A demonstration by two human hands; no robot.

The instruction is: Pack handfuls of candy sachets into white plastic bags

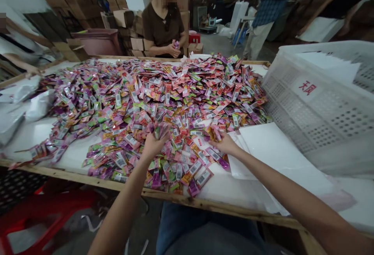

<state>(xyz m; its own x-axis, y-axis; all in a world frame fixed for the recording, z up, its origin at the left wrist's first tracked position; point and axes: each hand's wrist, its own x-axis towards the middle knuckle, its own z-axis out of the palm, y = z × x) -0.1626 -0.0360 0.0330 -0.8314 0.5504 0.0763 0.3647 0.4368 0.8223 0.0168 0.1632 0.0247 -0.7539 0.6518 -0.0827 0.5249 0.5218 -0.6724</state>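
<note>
Your left hand point(154, 144) and right hand point(226, 143) each grasp some packets point(215, 133) mid-frame, while a broad heap point(175, 81) across the centre lies loose

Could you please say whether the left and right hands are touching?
Apart: the head view shows packets lying between the left hand and right hand.

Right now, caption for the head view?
Left hand and right hand hold small packets above the heaped table.

Packets point(178, 87) on table point(228, 192) | crate point(324, 118) right | bags point(40, 105) left | person point(162, 25) behind
</note>
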